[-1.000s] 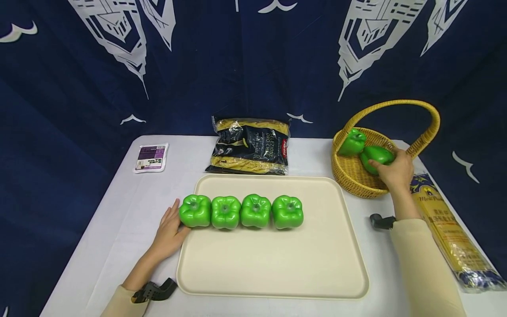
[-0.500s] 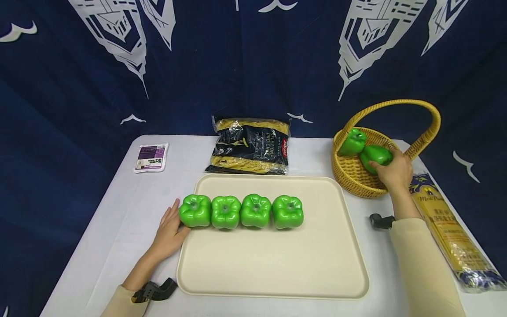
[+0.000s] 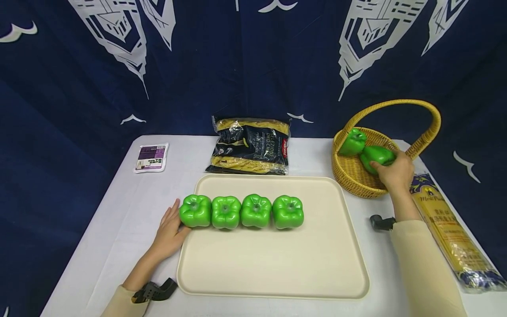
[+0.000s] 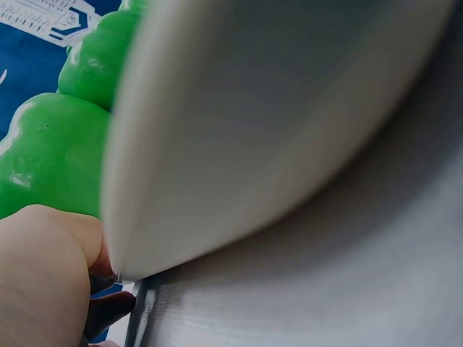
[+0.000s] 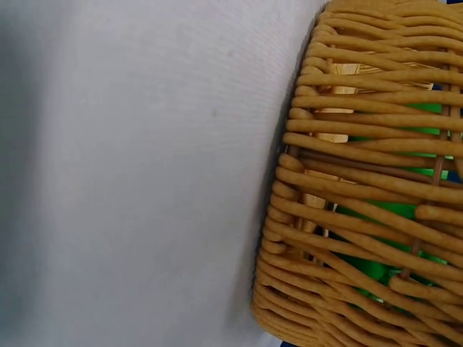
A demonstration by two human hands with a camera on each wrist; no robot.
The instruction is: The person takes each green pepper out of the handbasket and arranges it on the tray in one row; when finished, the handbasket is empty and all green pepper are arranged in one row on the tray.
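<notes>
In the head view, my right hand (image 3: pixel 397 172) reaches over the near right rim of a wicker basket (image 3: pixel 352 184) and grips a green bell pepper (image 3: pixel 374 155), its thumb on the near side and its other fingers mostly hidden. A second bell pepper (image 3: pixel 352 141) lies beside it in the basket. Several bell peppers (image 3: pixel 256 211) stand in a row on a cream tray (image 3: pixel 273 264). At the row's left end, my left hand (image 3: pixel 170 231) rests by the tray's edge with fingers extended, next to the leftmost pepper (image 3: pixel 195 211). The right wrist view shows only woven basket wall (image 5: pixel 376 181) and tablecloth.
Behind the tray lies a bag of penne pasta (image 3: pixel 251 145). A small purple-and-white package (image 3: pixel 151 157) sits at the back left of the white table (image 3: pixel 107 229). A long yellow pasta packet (image 3: pixel 451 229) lies along the right edge, beside my right forearm.
My right hand shifts only slightly at the pepper in the basket. The left hand, the row of peppers and the tray stay where they were.
</notes>
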